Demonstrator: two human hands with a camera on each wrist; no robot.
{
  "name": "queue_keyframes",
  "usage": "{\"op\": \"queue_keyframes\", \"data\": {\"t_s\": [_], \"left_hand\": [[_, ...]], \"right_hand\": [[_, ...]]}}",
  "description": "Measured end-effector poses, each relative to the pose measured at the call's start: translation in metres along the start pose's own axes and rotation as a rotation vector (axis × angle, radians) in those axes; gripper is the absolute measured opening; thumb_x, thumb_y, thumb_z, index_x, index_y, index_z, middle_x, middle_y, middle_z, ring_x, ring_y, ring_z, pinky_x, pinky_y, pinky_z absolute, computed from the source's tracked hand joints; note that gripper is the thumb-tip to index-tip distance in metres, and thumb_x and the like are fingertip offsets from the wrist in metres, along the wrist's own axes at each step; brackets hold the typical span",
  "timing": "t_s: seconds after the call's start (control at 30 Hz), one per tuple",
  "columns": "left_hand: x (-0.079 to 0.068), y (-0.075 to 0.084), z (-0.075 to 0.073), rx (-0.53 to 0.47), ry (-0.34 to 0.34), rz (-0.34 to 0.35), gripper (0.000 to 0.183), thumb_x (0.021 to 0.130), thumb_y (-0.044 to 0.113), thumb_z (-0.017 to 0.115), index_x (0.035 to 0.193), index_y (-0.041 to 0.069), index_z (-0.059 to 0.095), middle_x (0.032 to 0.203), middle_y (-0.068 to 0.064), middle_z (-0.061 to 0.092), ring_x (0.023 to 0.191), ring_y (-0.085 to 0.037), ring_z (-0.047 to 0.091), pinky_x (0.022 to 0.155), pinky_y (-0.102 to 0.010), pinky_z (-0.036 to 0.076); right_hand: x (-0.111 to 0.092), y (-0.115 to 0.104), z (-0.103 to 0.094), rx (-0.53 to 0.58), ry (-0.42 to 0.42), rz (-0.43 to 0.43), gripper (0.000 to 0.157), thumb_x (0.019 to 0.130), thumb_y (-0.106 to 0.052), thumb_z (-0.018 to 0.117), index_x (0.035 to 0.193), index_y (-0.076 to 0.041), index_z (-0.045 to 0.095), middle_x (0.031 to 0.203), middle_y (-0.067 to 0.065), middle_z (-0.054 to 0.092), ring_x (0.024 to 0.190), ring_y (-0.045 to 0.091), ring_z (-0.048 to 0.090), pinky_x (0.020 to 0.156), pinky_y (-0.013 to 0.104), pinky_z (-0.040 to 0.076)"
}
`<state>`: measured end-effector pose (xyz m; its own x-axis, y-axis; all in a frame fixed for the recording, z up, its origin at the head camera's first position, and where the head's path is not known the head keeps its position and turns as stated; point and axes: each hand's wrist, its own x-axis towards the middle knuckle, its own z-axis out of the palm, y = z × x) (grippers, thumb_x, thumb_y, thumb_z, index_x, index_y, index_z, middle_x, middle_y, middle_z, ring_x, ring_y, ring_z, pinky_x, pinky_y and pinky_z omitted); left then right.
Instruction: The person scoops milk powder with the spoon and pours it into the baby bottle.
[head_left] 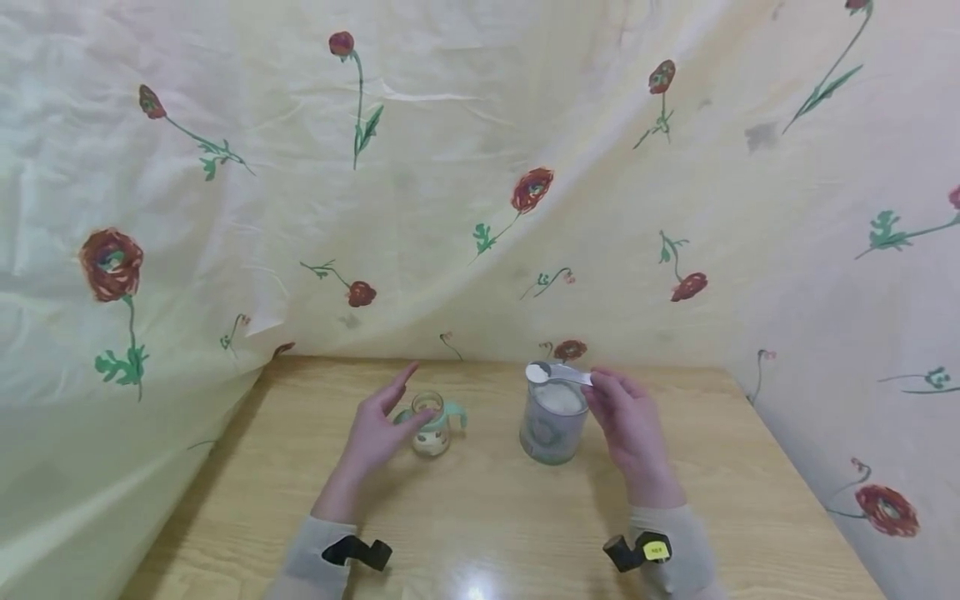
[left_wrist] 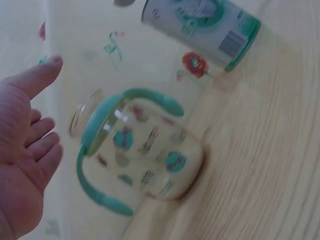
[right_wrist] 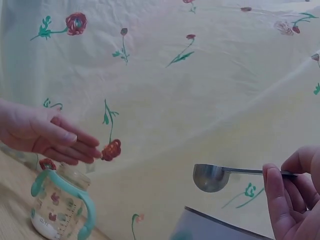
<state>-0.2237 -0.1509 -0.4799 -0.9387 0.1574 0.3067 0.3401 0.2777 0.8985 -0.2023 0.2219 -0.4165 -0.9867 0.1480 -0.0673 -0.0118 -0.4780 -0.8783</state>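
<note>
My right hand (head_left: 626,417) pinches the handle of a metal measuring spoon (right_wrist: 211,178) between thumb and fingers. White powder fills the spoon's bowl, which is held level above the rim of an open can (head_left: 551,433). More white powder shows inside that can. Beside a clear baby bottle (left_wrist: 150,150) with teal handles, my left hand (head_left: 378,429) is spread, thumb apart from the fingers, and grips nothing. The bottle stands upright without a lid, patterned with small prints, and some whitish contents lie at its bottom. In the right wrist view the left fingers hover near its neck (right_wrist: 75,175).
The wooden table (head_left: 480,517) carries the bottle on the left and the can on the right, with a gap between them. A pale cloth (head_left: 450,208) printed with red flowers hangs behind the table and along its sides.
</note>
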Motion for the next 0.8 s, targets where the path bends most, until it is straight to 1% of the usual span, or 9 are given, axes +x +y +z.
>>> {"op": "queue_keyframes", "data": {"t_s": [0.1,0.17,0.23,0.3,0.5,0.57,0.67,0.73,0.8], "left_hand": [[0.000,-0.005,-0.006,-0.006,-0.042,-0.004,0.077,0.095,0.024,0.085,0.162,0.022,0.048,0.167,-0.001,0.043,0.150,-0.040,0.044,0.123,-0.052,0.035],[0.001,-0.009,-0.009,-0.006,-0.066,-0.010,0.078,0.094,0.026,0.086,0.162,0.017,0.048,0.168,-0.003,0.043,0.150,-0.040,0.044,0.124,-0.050,0.035],[0.001,-0.012,-0.010,0.003,-0.082,-0.022,0.080,0.093,0.030,0.087,0.162,0.015,0.049,0.168,-0.004,0.043,0.150,-0.040,0.044,0.124,-0.049,0.034],[0.002,-0.014,-0.012,0.006,-0.094,-0.034,0.081,0.092,0.033,0.087,0.161,0.012,0.049,0.168,-0.007,0.043,0.150,-0.042,0.044,0.125,-0.052,0.033],[0.002,-0.021,-0.012,0.029,-0.112,-0.084,0.078,0.092,0.032,0.088,0.159,0.013,0.052,0.166,-0.006,0.045,0.150,-0.042,0.044,0.125,-0.054,0.033],[0.002,-0.023,-0.012,0.036,-0.116,-0.088,0.077,0.092,0.029,0.088,0.159,0.014,0.054,0.165,-0.006,0.047,0.150,-0.040,0.045,0.124,-0.053,0.034],[0.003,-0.025,-0.012,0.038,-0.124,-0.081,0.077,0.091,0.027,0.089,0.158,0.011,0.054,0.162,-0.006,0.051,0.149,-0.038,0.046,0.124,-0.053,0.035],[0.004,-0.026,-0.012,0.038,-0.130,-0.081,0.078,0.090,0.027,0.090,0.157,0.009,0.054,0.161,-0.006,0.052,0.149,-0.036,0.047,0.124,-0.052,0.035],[0.004,-0.028,-0.012,0.044,-0.136,-0.086,0.079,0.089,0.028,0.090,0.157,0.008,0.054,0.159,-0.004,0.054,0.149,-0.033,0.047,0.124,-0.051,0.035]], "right_hand": [[-0.001,0.002,0.006,0.023,-0.007,0.001,0.021,0.107,-0.002,0.061,0.096,-0.011,0.077,0.085,-0.002,0.074,0.080,0.006,0.072,0.085,0.017,0.060],[-0.003,0.003,0.011,0.040,-0.013,0.011,0.021,0.108,-0.003,0.061,0.095,-0.011,0.077,0.085,-0.001,0.074,0.079,0.006,0.072,0.085,0.017,0.060],[-0.004,0.004,0.016,0.046,-0.018,0.018,0.021,0.108,-0.005,0.062,0.095,-0.012,0.077,0.086,-0.001,0.075,0.080,0.006,0.072,0.085,0.017,0.060],[-0.005,0.006,0.023,0.042,-0.029,0.026,0.021,0.108,-0.005,0.062,0.095,-0.013,0.077,0.087,-0.001,0.075,0.080,0.006,0.072,0.085,0.017,0.061],[-0.010,0.018,0.046,0.019,-0.073,0.029,0.022,0.107,-0.003,0.061,0.096,-0.013,0.076,0.088,-0.002,0.075,0.081,0.006,0.073,0.086,0.018,0.061],[-0.012,0.023,0.054,0.010,-0.086,0.017,0.025,0.107,-0.001,0.060,0.094,-0.014,0.076,0.088,-0.002,0.075,0.081,0.006,0.073,0.086,0.019,0.061],[-0.013,0.031,0.063,-0.009,-0.110,-0.006,0.027,0.106,0.002,0.059,0.092,-0.013,0.076,0.087,-0.002,0.074,0.081,0.006,0.073,0.084,0.019,0.061],[-0.013,0.036,0.069,-0.014,-0.118,0.002,0.026,0.106,0.003,0.059,0.092,-0.012,0.075,0.087,0.000,0.074,0.080,0.007,0.073,0.083,0.018,0.061],[-0.013,0.041,0.074,-0.027,-0.129,0.021,0.021,0.105,0.003,0.060,0.094,-0.008,0.074,0.088,0.001,0.073,0.081,0.008,0.072,0.082,0.018,0.061]]}}
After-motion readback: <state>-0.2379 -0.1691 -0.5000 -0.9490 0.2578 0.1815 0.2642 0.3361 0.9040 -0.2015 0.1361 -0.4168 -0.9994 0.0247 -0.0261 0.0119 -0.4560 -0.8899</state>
